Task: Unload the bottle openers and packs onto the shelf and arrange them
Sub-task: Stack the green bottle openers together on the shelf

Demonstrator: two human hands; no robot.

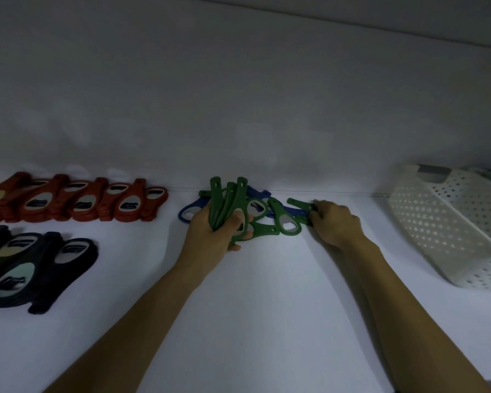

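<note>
Green bottle openers [215,197] fan from the gripping left hand [207,236] and could slip while the right hand [336,225] pinches a loose opener [298,204].

On my feed the red bottle openers [77,201] and the dark bottle openers [26,268] below them run off the left edge; the basket [437,222] is cut by the right edge, its contents a blur. The blue bottle openers [195,204] lie mostly under the green bottle openers [219,199], and the right hand [335,222] hides one green head.
</note>
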